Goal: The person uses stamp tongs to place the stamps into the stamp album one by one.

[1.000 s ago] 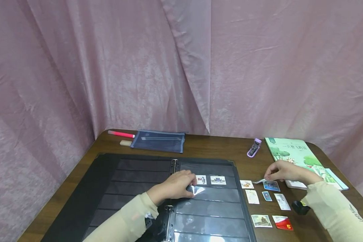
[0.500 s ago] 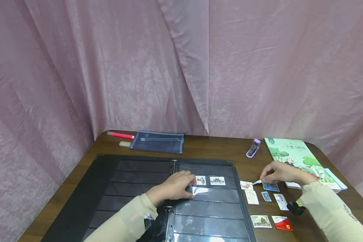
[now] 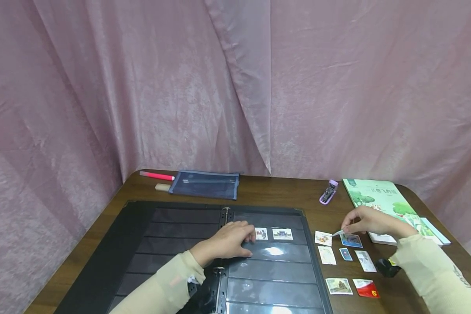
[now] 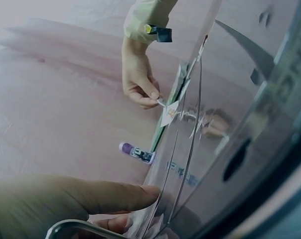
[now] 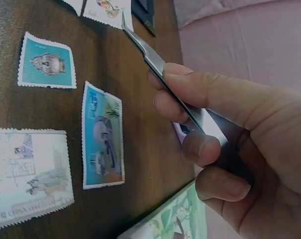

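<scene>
Left hand [image 3: 227,242]: palm down, fingers extended and slightly spread, lying flat, thumb tucked toward the body. The wrist view shows one straight finger [image 4: 110,196] pressed forward. Left forearm in a pale sleeve, angled in from the lower left.

Right hand [image 3: 366,221]: fingers curled, thumb [image 5: 225,97] and fingertips pinched together in a fine grip, knuckles up, hand held low. Right forearm, likewise sleeved, enters from the lower right, a dark band at the wrist. The two hands are well apart.
</scene>
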### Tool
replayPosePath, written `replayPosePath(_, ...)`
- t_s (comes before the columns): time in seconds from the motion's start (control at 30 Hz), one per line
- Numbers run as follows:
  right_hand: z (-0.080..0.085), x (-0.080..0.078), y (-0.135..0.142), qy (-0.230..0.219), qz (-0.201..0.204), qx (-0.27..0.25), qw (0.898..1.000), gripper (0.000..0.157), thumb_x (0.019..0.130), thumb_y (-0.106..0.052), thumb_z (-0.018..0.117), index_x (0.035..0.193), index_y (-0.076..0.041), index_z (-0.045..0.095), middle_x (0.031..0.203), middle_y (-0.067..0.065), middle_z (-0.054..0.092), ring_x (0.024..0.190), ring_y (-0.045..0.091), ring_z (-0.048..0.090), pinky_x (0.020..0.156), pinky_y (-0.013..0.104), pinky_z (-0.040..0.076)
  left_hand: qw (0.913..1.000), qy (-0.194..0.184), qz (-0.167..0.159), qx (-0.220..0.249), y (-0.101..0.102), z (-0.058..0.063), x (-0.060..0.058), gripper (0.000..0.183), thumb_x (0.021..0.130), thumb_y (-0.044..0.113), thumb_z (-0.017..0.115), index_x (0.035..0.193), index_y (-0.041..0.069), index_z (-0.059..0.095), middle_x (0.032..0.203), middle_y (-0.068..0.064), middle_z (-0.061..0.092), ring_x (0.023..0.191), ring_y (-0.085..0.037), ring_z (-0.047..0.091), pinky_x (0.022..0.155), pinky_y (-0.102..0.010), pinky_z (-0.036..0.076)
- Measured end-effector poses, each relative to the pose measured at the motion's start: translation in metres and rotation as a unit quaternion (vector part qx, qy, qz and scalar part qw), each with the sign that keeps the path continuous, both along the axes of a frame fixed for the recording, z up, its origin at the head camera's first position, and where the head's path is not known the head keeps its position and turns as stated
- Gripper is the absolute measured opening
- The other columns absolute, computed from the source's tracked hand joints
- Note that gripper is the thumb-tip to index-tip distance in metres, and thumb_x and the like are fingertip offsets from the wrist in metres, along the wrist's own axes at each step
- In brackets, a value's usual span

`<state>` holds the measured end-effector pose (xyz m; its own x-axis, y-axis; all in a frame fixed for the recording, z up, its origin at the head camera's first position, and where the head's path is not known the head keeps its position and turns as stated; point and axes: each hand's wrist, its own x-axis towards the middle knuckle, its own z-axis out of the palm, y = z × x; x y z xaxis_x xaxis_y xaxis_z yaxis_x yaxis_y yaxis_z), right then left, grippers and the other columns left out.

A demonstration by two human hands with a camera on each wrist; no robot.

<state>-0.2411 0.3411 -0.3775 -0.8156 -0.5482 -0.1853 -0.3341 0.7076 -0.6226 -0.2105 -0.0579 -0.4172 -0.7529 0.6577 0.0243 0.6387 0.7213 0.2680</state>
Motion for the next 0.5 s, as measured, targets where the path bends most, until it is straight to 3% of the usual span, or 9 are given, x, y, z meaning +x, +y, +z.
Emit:
replayPosePath(0.27, 0.012, 0.001, 0.0, 0.01, -0.017, 0.035, 0.999, 0.014, 0.082, -0.022, 0.063, 0.086, -0.01, 0.068, 0.079, -0.001, 0.065, 0.067, 0.0, 0.05, 0.06, 0.021, 0.042, 0.9999, -0.01, -0.004, 0.011, 0.001, 0.0, 0.0, 0.029, 0.069, 0.037, 0.074, 0.087, 0.025, 0.054, 0.079, 0.012, 0.046, 0.074, -0.002, 0.042, 0.072, -0.021, 0.035)
replayPosePath(0.5, 0.023, 0.0, -0.007, 0.028, -0.021, 0.04, 0.999, 0.014, 0.082, -0.023, 0.063, 0.086, -0.011, 0.068, 0.082, 0.0, 0.066, 0.071, 0.0, 0.052, 0.063, 0.02, 0.043, 0.9996, -0.012, -0.002, 0.025, -0.001, -0.001, -0.002, 0.026, 0.07, 0.033, 0.074, 0.087, 0.025, 0.055, 0.081, 0.012, 0.049, 0.078, -0.002, 0.045, 0.074, -0.023, 0.038)
